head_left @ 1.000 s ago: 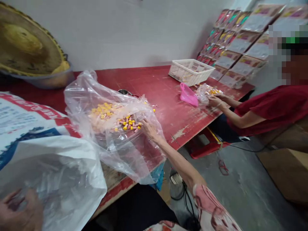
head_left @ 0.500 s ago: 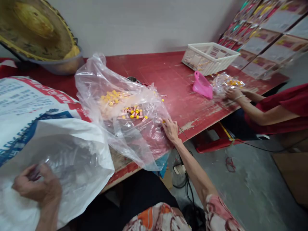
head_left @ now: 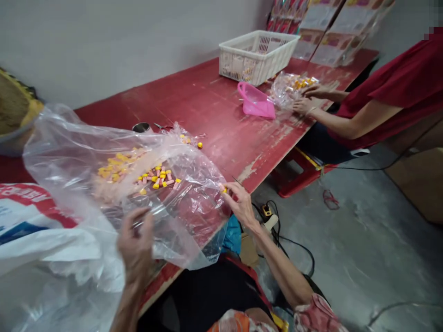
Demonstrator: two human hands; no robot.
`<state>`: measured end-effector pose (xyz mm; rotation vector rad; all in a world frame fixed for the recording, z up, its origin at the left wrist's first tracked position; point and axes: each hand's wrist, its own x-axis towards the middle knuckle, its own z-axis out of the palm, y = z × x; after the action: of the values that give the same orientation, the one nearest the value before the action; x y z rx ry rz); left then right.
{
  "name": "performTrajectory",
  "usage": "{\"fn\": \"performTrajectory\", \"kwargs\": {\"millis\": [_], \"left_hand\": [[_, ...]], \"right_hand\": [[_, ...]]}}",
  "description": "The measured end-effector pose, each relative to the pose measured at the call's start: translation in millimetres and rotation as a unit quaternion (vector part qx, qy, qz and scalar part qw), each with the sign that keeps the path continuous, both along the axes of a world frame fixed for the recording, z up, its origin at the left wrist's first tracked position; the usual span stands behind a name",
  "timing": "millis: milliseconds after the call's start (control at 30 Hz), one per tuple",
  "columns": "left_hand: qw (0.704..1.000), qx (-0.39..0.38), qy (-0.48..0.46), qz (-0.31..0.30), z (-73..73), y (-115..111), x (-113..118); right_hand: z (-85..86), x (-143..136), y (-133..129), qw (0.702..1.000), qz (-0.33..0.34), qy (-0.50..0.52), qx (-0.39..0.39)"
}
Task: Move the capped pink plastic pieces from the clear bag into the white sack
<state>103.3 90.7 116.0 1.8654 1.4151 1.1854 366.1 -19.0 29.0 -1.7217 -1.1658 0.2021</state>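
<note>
My right hand (head_left: 239,205) pinches a small yellow-capped piece (head_left: 224,189) at the right edge of a large clear plastic bag (head_left: 69,143). On and under the bag's film lie several small pink pieces with yellow caps (head_left: 161,177). My left hand (head_left: 136,242) is raised in front of the bag's near side, its fingers curled; something dark shows between them, too blurred to name. Left of that hand a white woven sack (head_left: 65,246) with red and blue print gapes, and clear plastic shows inside it.
A metal cup (head_left: 141,127) and scissors (head_left: 162,126) stand behind the bag on the red table (head_left: 221,122). Farther right are a pink scoop (head_left: 258,105), a white basket (head_left: 242,64) and a co-worker's hands (head_left: 306,101) at another clear bag. Cables (head_left: 277,230) lie on the floor.
My left hand has come out of the white sack and moved right to the front of the clear bag. The view has turned right. My right hand stays at the bag's edge.
</note>
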Motion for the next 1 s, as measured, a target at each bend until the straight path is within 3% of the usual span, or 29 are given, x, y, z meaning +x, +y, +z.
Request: {"fn": "performTrajectory", "kwargs": {"millis": [67, 133, 267, 333, 400, 500, 567, 767, 867, 1000], "left_hand": [[0.984, -0.092, 0.014, -0.15, -10.4, -6.4, 49.5], [0.958, -0.147, 0.013, -0.246, -20.9, -11.4, 87.2], [0.947, -0.121, 0.062, -0.29, -39.4, -14.8, 117.1], [0.935, -0.055, 0.163, -0.309, -47.6, -15.9, 122.0], [0.902, 0.017, 0.28, -0.328, -53.9, -17.2, 128.3], [0.853, 0.059, 0.387, -0.344, -56.8, -15.7, 138.0], [0.842, 0.053, 0.407, -0.35, -54.2, -12.2, 139.5], [0.856, 0.029, 0.434, -0.279, -48.2, -12.9, 134.1], [0.853, 0.038, 0.437, -0.283, -50.0, -18.3, 137.1], [0.873, 0.005, 0.421, -0.248, -60.5, -22.2, 125.7]], "right_hand": [[6.6, -11.8, -6.5, 0.998, 0.053, 0.033, 0.001], [5.8, -19.3, -10.0, 0.997, 0.073, 0.029, -0.011], [-15.5, -21.7, -13.7, 0.998, 0.061, -0.016, -0.031], [-28.0, -19.3, -19.6, 0.998, 0.019, -0.042, -0.041], [-36.9, -14.4, -27.4, 0.996, -0.057, -0.048, -0.051], [-42.9, -3.8, -30.0, 0.988, -0.149, -0.034, -0.029], [-45.0, 2.3, -19.8, 0.988, -0.153, -0.032, 0.0], [-55.8, 4.2, 21.3, 0.984, -0.148, -0.098, 0.001], [-55.3, 1.7, 22.7, 0.98, -0.162, -0.117, 0.014], [-49.4, 0.2, 21.7, 0.975, -0.163, -0.142, 0.041]]}}
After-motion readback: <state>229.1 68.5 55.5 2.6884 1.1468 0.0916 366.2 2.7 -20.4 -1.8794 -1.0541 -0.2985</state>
